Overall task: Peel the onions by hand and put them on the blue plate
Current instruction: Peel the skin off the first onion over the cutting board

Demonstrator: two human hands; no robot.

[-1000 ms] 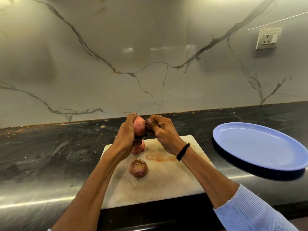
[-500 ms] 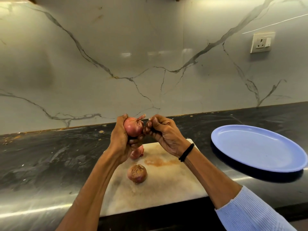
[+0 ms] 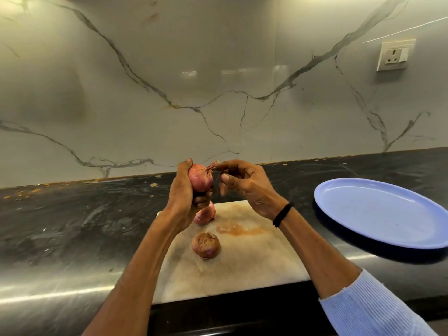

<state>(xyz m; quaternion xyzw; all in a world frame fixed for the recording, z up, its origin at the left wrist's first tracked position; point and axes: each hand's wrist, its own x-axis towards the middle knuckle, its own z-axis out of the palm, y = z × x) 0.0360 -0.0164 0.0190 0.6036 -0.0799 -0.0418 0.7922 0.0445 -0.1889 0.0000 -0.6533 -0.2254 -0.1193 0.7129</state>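
Observation:
My left hand (image 3: pixel 183 197) grips a reddish onion (image 3: pixel 200 178) held up above the pale cutting board (image 3: pixel 242 258). My right hand (image 3: pixel 244 185) is just right of it, and its fingertips pinch the thin dry stalk at the onion's top. A second onion (image 3: pixel 206 214) lies on the board, partly hidden behind my left hand. A third onion (image 3: pixel 205 244) with brown skin sits nearer me on the board. The blue plate (image 3: pixel 383 212) stands empty on the counter at the right.
The dark counter (image 3: pixel 72 221) runs left to right, with small scraps scattered along its back edge. A marble wall rises behind, carrying a socket (image 3: pixel 394 55) at the upper right. The board carries an orange stain (image 3: pixel 238 230).
Both hands have lifted the onion higher. My right hand's fingers have moved from the onion's side up to its stalk tip, and its fingers have spread a little.

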